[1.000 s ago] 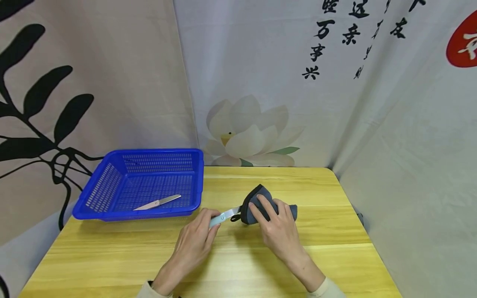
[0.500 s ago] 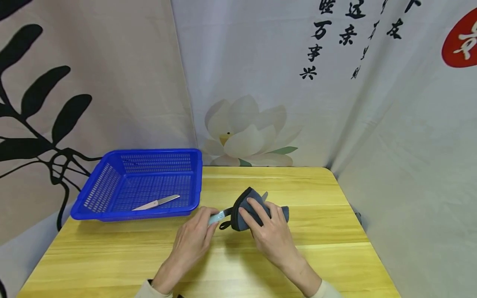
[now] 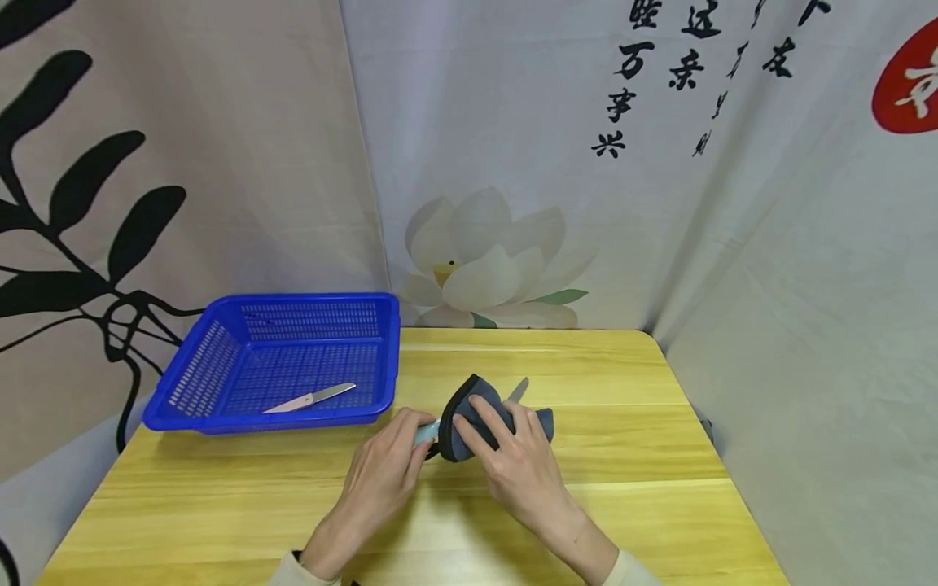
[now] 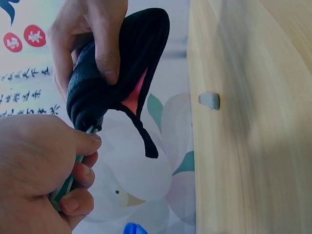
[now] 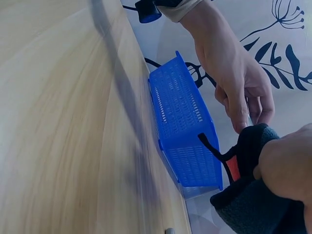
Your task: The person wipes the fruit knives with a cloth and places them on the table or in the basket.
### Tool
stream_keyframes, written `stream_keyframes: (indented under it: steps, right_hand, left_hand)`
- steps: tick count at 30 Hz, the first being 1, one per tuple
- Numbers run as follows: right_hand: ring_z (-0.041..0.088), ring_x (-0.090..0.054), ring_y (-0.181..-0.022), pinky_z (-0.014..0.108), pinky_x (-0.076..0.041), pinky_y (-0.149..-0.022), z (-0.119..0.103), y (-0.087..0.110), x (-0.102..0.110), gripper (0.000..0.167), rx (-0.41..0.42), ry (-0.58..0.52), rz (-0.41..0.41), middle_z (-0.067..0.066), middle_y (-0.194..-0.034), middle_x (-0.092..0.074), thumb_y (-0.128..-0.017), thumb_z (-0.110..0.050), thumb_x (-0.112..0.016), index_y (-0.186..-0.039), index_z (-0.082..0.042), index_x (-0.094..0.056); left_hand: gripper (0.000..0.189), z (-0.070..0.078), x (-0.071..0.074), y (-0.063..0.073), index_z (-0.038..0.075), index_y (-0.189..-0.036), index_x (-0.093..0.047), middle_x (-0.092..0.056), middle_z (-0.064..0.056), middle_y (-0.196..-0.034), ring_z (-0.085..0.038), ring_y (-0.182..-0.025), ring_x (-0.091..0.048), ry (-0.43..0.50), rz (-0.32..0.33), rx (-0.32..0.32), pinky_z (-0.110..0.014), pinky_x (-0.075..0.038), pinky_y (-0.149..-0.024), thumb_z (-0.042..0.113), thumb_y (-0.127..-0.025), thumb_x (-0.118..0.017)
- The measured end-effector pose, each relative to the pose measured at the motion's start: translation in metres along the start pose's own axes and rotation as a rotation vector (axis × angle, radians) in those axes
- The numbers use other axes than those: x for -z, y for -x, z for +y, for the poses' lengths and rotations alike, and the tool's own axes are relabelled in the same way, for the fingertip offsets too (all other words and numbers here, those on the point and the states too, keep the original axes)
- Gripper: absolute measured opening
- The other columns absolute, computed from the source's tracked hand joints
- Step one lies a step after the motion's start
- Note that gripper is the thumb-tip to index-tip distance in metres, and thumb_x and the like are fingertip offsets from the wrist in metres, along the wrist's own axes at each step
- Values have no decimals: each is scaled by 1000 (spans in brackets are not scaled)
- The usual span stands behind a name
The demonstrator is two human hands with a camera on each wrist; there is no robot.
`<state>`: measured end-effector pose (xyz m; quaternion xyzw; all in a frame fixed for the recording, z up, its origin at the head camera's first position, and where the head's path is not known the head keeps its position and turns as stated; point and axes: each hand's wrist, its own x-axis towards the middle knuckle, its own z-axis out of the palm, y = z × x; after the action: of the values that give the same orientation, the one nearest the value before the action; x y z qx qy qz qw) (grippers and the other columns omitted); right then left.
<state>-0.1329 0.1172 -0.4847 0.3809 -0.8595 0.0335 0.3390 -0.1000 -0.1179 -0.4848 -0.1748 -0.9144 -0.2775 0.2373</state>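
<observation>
My left hand [image 3: 388, 464] grips the light blue handle of a knife [image 3: 427, 432], seen also as a green-looking handle [image 4: 66, 187] in the left wrist view. With my right hand [image 3: 523, 460] I hold a dark blue-grey cloth [image 3: 459, 427] with black trim and a hanging loop [image 4: 146, 139], folded around the blade close to the handle. The blade tip [image 3: 519, 391] sticks out past the cloth on its far right side; the middle of the blade is hidden. A pink-red patch [image 4: 135, 95] shows at the cloth's underside.
A blue perforated basket [image 3: 274, 425] stands at the left on the wooden table [image 3: 630, 505]. Inside it lies a second knife with a pale handle [image 3: 311, 399]. The left wrist view shows a small grey rounded thing [image 4: 209, 100] on the table. A printed curtain [image 3: 513, 146] hangs behind.
My right hand has slid the cloth leftward along the knife, up to the handle. The blade tip has come out on the far side. My left hand stays nearly in place.
</observation>
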Motion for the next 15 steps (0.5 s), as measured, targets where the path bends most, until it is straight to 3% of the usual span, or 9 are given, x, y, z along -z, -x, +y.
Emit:
stream_keyframes:
  steps: [9,15]
  right_hand:
    - [43,-68,-115,49,-60,-95,11,4,-5,74,-19,3,24,11,-152,-69,-73,-5,-96,-141,-25,-77]
    - [45,-69,-113,51,-60,-94,18,7,-5,63,-39,6,30,12,-151,-70,-80,-4,-89,-139,-23,-78]
  left_hand:
    - [28,-1,0,1,7,-122,-70,-74,-3,-106,-11,-79,-66,8,26,-3,-22,-56,-65,1,-98,-85]
    - [28,-1,1,2,6,-121,-71,-72,-2,-103,-7,-75,-60,8,27,-3,-19,-52,-62,1,-98,-85]
